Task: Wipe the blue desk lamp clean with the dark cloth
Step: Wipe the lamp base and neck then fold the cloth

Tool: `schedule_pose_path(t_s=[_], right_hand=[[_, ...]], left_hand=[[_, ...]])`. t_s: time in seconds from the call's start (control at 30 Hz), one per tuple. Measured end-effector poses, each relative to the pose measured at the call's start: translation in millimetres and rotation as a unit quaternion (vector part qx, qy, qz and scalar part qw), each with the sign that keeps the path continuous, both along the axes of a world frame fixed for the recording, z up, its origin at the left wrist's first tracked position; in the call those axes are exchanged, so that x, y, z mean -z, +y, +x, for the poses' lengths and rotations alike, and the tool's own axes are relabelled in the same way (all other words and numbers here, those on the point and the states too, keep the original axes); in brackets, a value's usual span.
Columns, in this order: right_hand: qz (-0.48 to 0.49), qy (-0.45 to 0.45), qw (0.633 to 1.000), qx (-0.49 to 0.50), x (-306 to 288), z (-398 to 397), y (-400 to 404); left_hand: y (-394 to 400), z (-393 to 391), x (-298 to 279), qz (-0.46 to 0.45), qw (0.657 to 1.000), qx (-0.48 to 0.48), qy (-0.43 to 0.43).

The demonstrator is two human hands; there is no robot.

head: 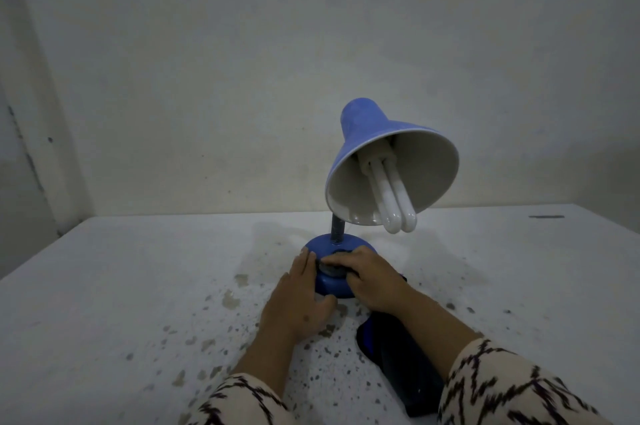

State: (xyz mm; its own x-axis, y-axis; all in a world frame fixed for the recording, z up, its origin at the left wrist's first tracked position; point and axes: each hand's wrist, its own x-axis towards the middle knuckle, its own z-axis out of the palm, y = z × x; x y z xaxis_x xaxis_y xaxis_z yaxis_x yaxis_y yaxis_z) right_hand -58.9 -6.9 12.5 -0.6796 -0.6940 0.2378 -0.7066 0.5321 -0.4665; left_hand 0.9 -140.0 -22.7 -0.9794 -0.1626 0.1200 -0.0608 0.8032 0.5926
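Upright blue desk lamp (pixel 389 161), dark cloth (pixel 398 355) draped off its base

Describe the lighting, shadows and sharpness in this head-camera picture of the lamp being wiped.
Head view: dim, bluish, even light; the bulb is unlit; a faint soft shadow lies on the table left of the lamp; wide-angle bending curves the table's edges; the sleeves at the bottom are smeared, while the right hand and the cloth read soft and grainy.
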Motion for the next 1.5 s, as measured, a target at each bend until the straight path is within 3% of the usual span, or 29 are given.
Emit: schedule_pose_path(t_s=[0.33,0.8,1.03,1.33,1.5], right_hand=[[0.033,0.026,0.999,-0.002,-5,6,23],[-0.019,0.032,0.999,0.026,1,4,38],[0.033,0.009,0.995,0.097,0,-10,59],[0.052,-0.032,0.996,0.067,-3,-24,23],[0.071,0.004,0.997,0.033,3,-13,38]], left_hand=[[-2,2,-1,0.013,1.000,-0.005,-0.005],[-3,2,0,-0.005,1.000,0.005,0.000],[-2,1,2,-0.016,1.000,0.000,0.000],[0,1,1,-0.018,1.000,0.000,0.001],[-1,1,0,-0.019,1.000,0.001,-0.004]])
